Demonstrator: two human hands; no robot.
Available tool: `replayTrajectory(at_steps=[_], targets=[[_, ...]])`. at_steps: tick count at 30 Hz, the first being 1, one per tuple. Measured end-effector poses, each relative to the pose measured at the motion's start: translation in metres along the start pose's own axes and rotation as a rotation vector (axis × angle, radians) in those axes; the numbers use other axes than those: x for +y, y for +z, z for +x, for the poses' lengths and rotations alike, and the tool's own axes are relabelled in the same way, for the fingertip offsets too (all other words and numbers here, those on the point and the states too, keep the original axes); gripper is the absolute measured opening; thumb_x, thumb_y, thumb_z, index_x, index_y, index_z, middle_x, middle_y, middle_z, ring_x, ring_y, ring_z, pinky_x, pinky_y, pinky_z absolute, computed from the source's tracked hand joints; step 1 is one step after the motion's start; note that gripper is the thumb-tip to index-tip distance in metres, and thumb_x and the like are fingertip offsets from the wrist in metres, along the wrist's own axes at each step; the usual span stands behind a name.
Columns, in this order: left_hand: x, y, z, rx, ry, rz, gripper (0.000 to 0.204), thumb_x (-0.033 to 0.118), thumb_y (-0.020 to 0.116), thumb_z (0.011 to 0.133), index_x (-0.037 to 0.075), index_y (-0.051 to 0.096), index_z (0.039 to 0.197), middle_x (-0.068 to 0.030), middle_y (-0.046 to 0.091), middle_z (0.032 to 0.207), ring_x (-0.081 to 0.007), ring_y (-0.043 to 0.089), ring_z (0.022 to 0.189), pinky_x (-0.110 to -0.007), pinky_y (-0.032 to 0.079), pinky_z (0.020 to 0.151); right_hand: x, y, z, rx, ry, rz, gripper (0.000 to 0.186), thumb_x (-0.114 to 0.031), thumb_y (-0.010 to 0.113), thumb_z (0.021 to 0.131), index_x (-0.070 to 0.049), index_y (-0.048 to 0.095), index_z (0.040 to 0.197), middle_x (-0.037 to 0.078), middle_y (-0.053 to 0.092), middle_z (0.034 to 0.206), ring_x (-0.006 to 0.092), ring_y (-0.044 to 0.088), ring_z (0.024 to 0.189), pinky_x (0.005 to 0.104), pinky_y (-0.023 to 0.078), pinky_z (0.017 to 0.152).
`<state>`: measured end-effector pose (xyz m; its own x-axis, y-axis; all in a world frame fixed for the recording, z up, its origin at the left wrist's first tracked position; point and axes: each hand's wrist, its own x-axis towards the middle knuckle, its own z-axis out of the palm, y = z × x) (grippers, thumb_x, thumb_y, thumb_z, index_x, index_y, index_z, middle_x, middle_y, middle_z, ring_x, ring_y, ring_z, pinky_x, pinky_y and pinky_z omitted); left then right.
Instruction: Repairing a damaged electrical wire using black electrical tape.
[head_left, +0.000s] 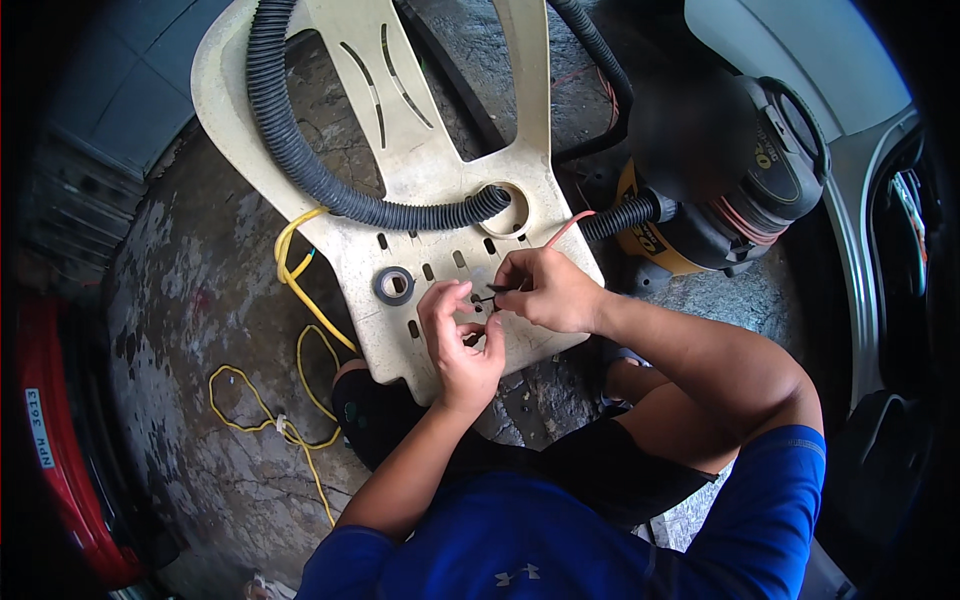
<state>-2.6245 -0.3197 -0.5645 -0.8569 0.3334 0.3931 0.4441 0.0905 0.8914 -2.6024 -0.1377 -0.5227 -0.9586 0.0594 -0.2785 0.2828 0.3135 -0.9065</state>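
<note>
My right hand (555, 292) is closed in a pinch above the seat of a cream plastic chair (440, 330). Between its fingertips is a short, thin black strip (496, 288), too small to identify surely. Just left of it, my left hand (462, 350) is held palm up, fingers curled and apart from the thumb, with nothing visible in it. A roll of black tape (407, 281) lies flat on the seat, left of both hands. Beyond them, the end of a ribbed grey hose (400, 213) rests at a round opening in the chair.
A black and yellow vacuum cleaner (700, 215) stands right of the chair, with a dark hose attached. Yellow cord (300, 290) hangs off the chair's left side and loops over the worn concrete floor (200, 330). A red car part (60, 430) is at far left; an open car door frame (850, 270) is at right.
</note>
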Motion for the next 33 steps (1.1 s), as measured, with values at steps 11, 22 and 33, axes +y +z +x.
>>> replayTrajectory(at_steps=[11, 22, 33], targets=[[-0.028, -0.013, 0.013, -0.298, -0.397, -0.083, 0.009, -0.007, 0.063, 0.097, 0.000, 0.062, 0.103, -0.0027, 0.064, 0.099, -0.0068, 0.063, 0.077, -0.026, 0.060, 0.061, 0.007, -0.001, -0.011, 0.094, 0.072, 0.106, 0.031, -0.007, 0.077, 0.087, 0.005, 0.066, 0.114, 0.017, 0.075, 0.100, 0.0233, 0.073, 0.089, 0.0355, 0.059, 0.080], [-0.004, -0.016, 0.010, -0.328, -0.273, -0.022, 0.016, -0.007, 0.060, 0.097, -0.006, 0.070, 0.110, -0.0069, 0.060, 0.116, -0.0082, 0.062, 0.077, -0.025, 0.052, 0.067, 0.004, -0.001, -0.006, 0.156, -0.004, 0.133, 0.026, 0.000, 0.081, 0.087, 0.002, 0.064, 0.107, 0.008, 0.073, 0.096, 0.0138, 0.072, 0.089, 0.0278, 0.057, 0.085], [-0.020, -0.022, 0.017, -0.464, -0.492, -0.412, 0.014, -0.002, 0.062, 0.100, -0.009, 0.071, 0.108, -0.0092, 0.060, 0.122, -0.0097, 0.065, 0.080, -0.026, 0.059, 0.064, -0.001, -0.005, -0.002, 0.152, 0.023, 0.146, 0.028, 0.001, 0.081, 0.087, 0.000, 0.062, 0.108, 0.006, 0.071, 0.094, 0.0125, 0.070, 0.089, 0.0285, 0.057, 0.083]])
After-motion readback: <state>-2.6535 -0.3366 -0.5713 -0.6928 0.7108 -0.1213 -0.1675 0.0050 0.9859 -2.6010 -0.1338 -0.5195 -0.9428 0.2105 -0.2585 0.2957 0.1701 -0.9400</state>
